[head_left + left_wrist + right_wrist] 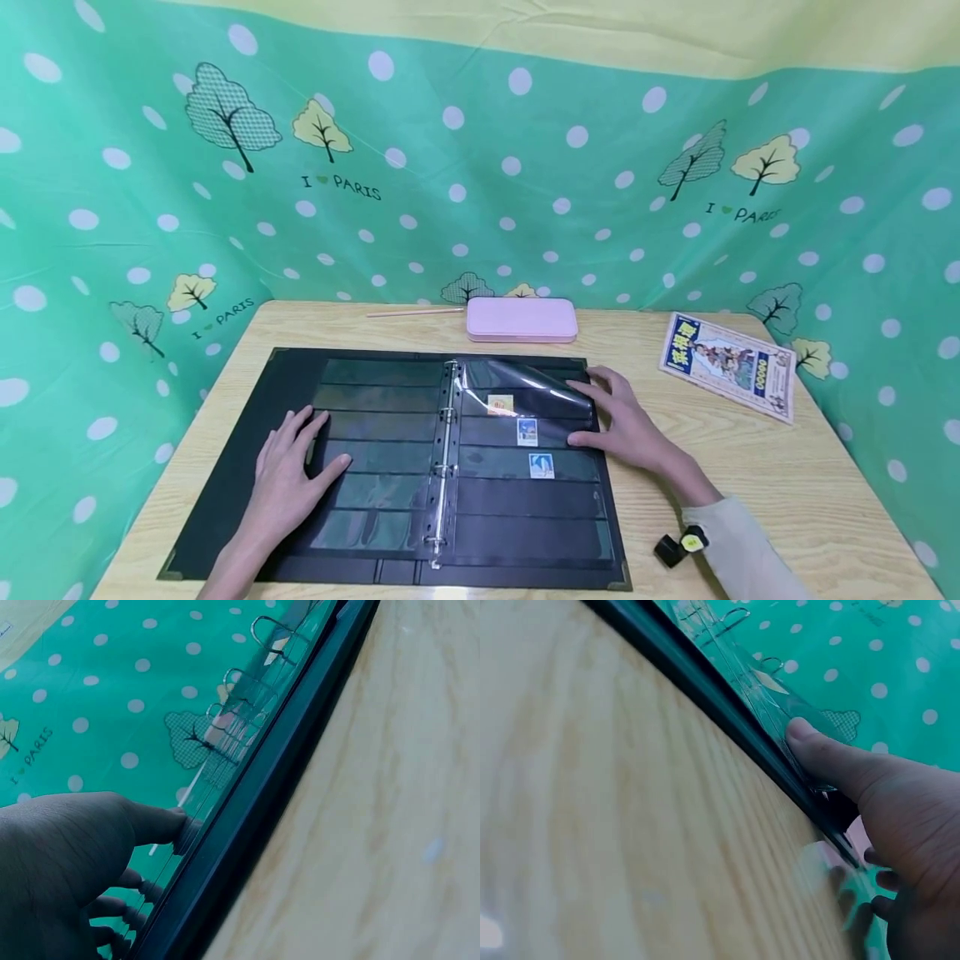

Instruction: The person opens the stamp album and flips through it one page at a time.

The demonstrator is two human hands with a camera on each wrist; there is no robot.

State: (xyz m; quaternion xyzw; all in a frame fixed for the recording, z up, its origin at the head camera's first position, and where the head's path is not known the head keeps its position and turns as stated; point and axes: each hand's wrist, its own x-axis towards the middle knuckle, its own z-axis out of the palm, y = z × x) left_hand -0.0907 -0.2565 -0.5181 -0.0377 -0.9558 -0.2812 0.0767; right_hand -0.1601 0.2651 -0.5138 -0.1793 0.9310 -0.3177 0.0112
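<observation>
Black covers of the ring album [232,475] lie spread flat across the lower left and centre of the frame, on a wood-grain table [750,492]. My left hand [288,462] rests over the left-hand page, fingers long and loose, thumb set well apart, gripping nothing. My right hand [626,425] is at the album's right edge, thumb and forefinger spread wide beside the clear sheet [536,387], whose upper right corner curls up in a glossy bend. I touch that sheet near its edge, but whether any fingertip has got beneath it I cannot tell.

Three stamps step down the right-hand page: a yellowish stamp [500,405] close under the curl, a blue stamp [527,432] lower and further right, then a pale blue stamp [542,466] below.

What worries me is that bend — pull too sharply from the corner and the sheet could crease, or strain its punched holes against the metal rings [447,414]. Tilting the page steeply might let a stamp slide out of its strip, if it sits loosely there. Slick plastic could also slip from my fingertips and snap back down. The pink case [521,319] at upper centre and the booklet [729,364] at right lie clear of my hands.
</observation>
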